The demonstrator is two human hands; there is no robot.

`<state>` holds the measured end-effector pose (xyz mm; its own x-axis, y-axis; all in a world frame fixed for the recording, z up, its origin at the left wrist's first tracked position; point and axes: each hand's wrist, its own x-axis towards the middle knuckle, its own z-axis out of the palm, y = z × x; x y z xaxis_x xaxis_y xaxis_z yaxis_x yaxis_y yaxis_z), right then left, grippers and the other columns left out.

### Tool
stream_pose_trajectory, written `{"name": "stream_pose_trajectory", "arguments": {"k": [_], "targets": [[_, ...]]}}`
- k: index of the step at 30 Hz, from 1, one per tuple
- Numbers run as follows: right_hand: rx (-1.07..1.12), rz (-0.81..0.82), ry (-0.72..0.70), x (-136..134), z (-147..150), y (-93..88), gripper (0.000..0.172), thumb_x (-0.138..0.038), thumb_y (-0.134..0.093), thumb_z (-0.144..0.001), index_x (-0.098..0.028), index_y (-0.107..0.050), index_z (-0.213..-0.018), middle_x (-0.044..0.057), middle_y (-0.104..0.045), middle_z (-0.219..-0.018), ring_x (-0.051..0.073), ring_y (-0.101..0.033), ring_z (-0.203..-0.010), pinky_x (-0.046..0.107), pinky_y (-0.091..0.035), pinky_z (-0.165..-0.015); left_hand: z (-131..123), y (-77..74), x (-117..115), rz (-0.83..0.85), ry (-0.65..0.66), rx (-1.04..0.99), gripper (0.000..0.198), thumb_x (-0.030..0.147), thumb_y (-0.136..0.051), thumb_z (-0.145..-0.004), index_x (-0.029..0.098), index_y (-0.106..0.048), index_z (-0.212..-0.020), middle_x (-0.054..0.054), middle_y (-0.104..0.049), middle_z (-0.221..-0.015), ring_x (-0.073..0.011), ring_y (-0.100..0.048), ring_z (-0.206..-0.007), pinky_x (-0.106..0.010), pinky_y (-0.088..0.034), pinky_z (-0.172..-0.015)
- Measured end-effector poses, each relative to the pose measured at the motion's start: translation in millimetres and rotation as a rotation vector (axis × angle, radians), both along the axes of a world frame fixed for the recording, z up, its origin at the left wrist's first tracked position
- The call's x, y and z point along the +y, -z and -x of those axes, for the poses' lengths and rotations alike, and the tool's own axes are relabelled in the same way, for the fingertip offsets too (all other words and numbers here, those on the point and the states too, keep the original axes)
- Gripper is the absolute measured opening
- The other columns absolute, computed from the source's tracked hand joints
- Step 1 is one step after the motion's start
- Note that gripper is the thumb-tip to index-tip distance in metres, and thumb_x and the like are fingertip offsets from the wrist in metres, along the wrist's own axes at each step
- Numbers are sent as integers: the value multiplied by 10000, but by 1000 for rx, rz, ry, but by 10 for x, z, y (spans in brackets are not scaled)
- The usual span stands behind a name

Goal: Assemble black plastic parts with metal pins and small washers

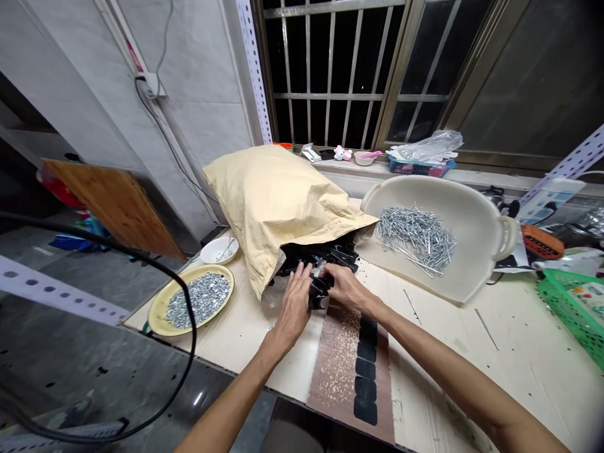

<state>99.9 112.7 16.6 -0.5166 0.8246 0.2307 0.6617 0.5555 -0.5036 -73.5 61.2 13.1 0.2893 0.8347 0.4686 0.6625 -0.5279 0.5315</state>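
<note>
Between my two hands is a small cluster of black plastic pieces (318,294), just in front of the mouth of a large cream sack (278,195). My left hand (293,302) holds the cluster from the left, its fingers long and close together. With curled fingers, my right hand (346,286) grips it from the right. More black parts (342,257) spill from the sack's opening behind my fingertips. Below my hands lies a brown wood-grain board (330,377) with flaked patches. Along its right side runs a row of flat black rounded squares (365,370); my right wrist partly covers the top one.
At left are a yellow plate (157,314) of small metal pieces and a white bowl (219,250). A large white scoop-shaped basket (476,251) at right holds many nails (415,236). Loose nails (486,328) lie nearby. A green basket (559,302) stands far right; a black cable (191,314) loops at left.
</note>
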Motion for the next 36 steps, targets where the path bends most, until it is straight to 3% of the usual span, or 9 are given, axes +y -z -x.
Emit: {"name": "stream_pose_trajectory", "arguments": {"k": [2,5,9,12,15,21,25,29,36], "targets": [[182,206,-119,-57,-121,-57,144,-234,-560,-793,-165,-592,-915,6,-639,-825,137,-579,-728,249,-451,-677,-41,18,43,6,61,60,386,58,-386,-798,170,-545,-1131,-119,-598,-1211,-240,-473,-1236,-523,-228,-1106],[266,434,-264,71,-327,-141,287,-361,-532,-847,-155,-608,-1032,23,-659,-893,136,-600,-735,249,-469,-645,-112,65,66,171,45,-65,184,128,-478,-800,183,-575,-946,-75,-653,-919,-226,-615,-922,-470,-410,-966],[-5,134,103,471,-453,-153,423,-381,-558,-858,-169,-521,-1223,86,-601,-1146,149,-597,-888,258,-464,-744,-181,106,45,626,-88,-679,186,286,-631,-763,145,-567,-866,-44,-615,-719,-174,-597,-648,-345,-504,-689],[-306,3,333,674,-366,-24,408,-294,-631,-810,-174,-529,-1186,105,-595,-1123,208,-584,-968,293,-438,-791,-184,61,18,937,17,-1107,263,315,-720,-705,127,-579,-822,-16,-587,-668,-133,-582,-619,-316,-510,-685],[-363,1,375,721,-238,111,416,-201,-642,-775,-175,-519,-1172,107,-605,-1067,239,-585,-968,303,-426,-772,-159,-2,9,1111,110,-1325,324,259,-772,-665,138,-588,-902,22,-558,-676,-89,-554,-594,-296,-517,-687],[-365,-53,425,553,-373,0,236,-186,-526,-835,-174,-574,-1066,90,-586,-1012,214,-596,-881,296,-440,-719,-198,-5,9,1129,94,-1315,345,300,-788,-648,137,-574,-865,26,-539,-653,-74,-522,-534,-262,-496,-597],[-52,-282,367,224,-670,-119,209,-259,-524,-871,-203,-615,-1050,73,-541,-1019,181,-582,-874,276,-479,-710,-333,41,-41,896,4,-1170,364,359,-771,-654,133,-602,-885,16,-571,-638,-88,-540,-554,-230,-448,-580],[202,-526,241,-202,-853,-39,253,-191,-537,-869,-245,-632,-1097,67,-526,-1023,174,-575,-920,295,-520,-759,-471,59,-117,686,-23,-974,283,393,-706,-723,123,-622,-722,-2,-589,-631,-85,-540,-613,-204,-418,-618],[224,-793,-89,-618,-737,71,419,-113,-557,-856,-276,-567,-1241,74,-576,-1064,171,-585,-924,316,-544,-759,-683,3,-228,985,139,-1314,413,445,-712,-711,139,-628,-976,-29,-648,-749,-116,-590,-614,-250,-481,-623]]}}
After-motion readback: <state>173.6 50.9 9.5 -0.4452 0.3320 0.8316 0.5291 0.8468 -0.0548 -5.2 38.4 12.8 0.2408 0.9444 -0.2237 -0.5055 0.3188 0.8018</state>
